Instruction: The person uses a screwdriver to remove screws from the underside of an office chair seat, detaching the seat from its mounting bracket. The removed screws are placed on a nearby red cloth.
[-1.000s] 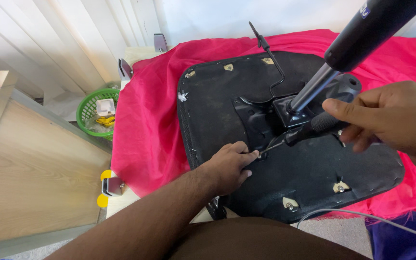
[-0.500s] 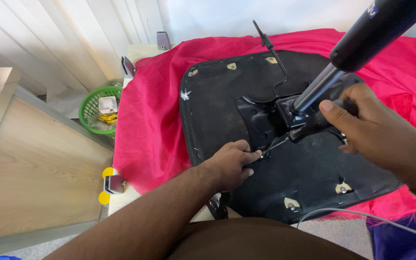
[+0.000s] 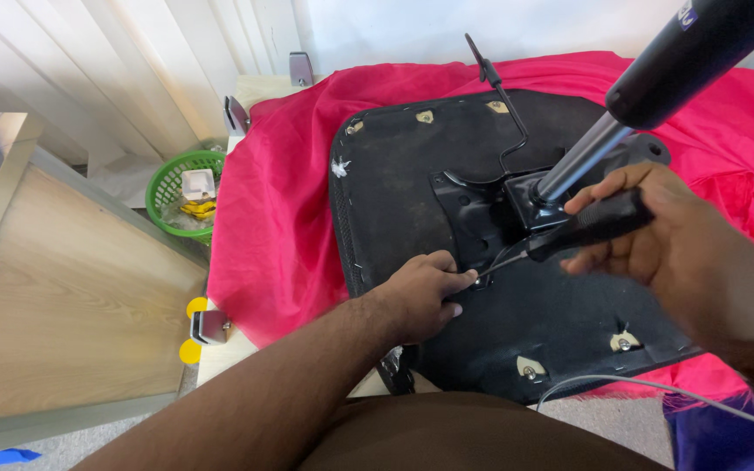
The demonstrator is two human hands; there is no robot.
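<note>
The right hand (image 3: 656, 240) is wrapped tight around the black handle of a screwdriver (image 3: 582, 228). Its thin metal tip slants down to a screw (image 3: 480, 281) right beside the left hand (image 3: 421, 292). The left hand rests on the black chair seat (image 3: 412, 183), which lies upside down, and its fingertips (image 3: 464, 277) pinch close around the tip to keep it steady (the screw itself is mostly hidden, so I cannot tell how far in it sits).

The screw goes through the black metal plate (image 3: 473, 214) just past the left hand. A shiny pole (image 3: 582, 157) sticks up from that plate, just behind the right hand. A pink cloth (image 3: 281, 201) lies under the seat. A green basket (image 3: 181, 192) sits on the floor, far off to the left of the left hand.

It looks like the screw-turning step. The next move needs the tip to stay straight in the screw head while the right hand twists, with the left fingers holding still.
</note>
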